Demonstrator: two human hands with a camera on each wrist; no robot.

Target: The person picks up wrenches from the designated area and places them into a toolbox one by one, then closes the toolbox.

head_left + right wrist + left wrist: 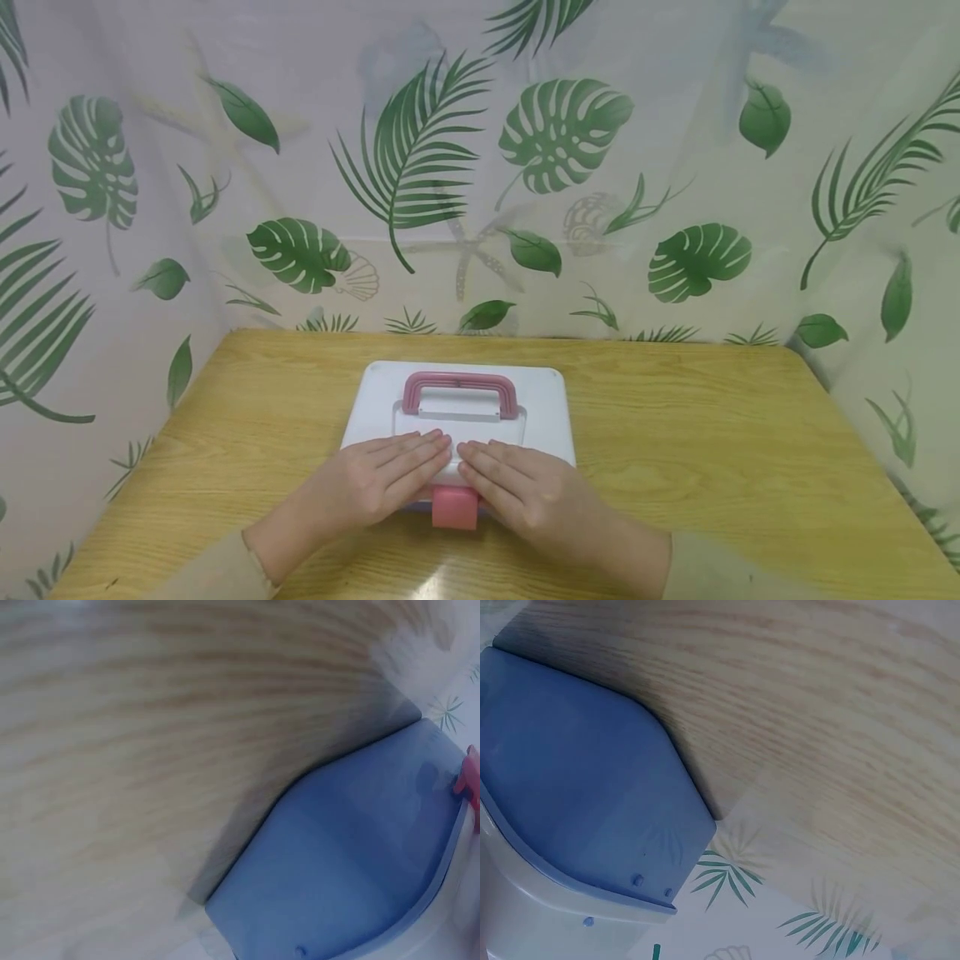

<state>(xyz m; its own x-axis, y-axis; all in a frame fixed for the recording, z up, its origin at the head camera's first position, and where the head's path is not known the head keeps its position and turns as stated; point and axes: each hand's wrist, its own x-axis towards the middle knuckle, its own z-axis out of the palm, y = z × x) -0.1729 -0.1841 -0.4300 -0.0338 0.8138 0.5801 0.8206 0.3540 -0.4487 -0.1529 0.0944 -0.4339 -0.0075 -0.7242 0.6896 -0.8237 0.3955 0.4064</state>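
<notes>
A plastic box with a white lid [468, 379], a pink carrying handle [461, 382] and a pink latch [454, 508] stands on the table. Its blue body [592, 772] fills the left side of the left wrist view, and the blue side [337, 847] shows in the right wrist view too. On the lid's front left part rests my left hand [382, 475], fingers straight and together. My right hand [525, 492] lies flat on the front right part, its fingertips close to the left ones. The latch hangs down between the hands. The inside of the box is hidden.
The wooden table [697, 442] extends around the box on both sides. Behind it hangs a pale curtain [465, 167] printed with green leaves, which also runs along the left and right sides.
</notes>
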